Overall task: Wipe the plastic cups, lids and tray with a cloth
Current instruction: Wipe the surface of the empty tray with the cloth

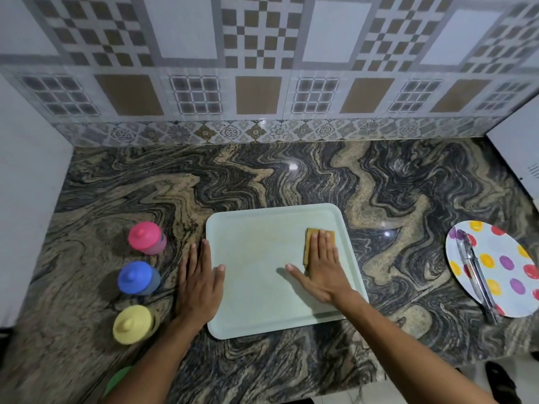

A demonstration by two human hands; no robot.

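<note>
Left hand [198, 282] and right hand [320, 266], flat at the tray [256, 290].
Cloth [311, 233] pinned under right's straight fingers [322, 243]; left's lie straight on tabletop [262, 176], thumb on rim.

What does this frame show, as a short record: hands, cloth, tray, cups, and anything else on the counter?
tray: pale green rectangular plastic tray on marbled stone counter
right hand: flat, pressing folded yellow-brown cloth on tray's right part
left hand: flat on tray's left edge
cups: pink lidded plastic cup, blue lidded plastic cup, yellow lidded plastic cup, left of tray
other: round dotted plate bearing metal tongs, far right
</note>
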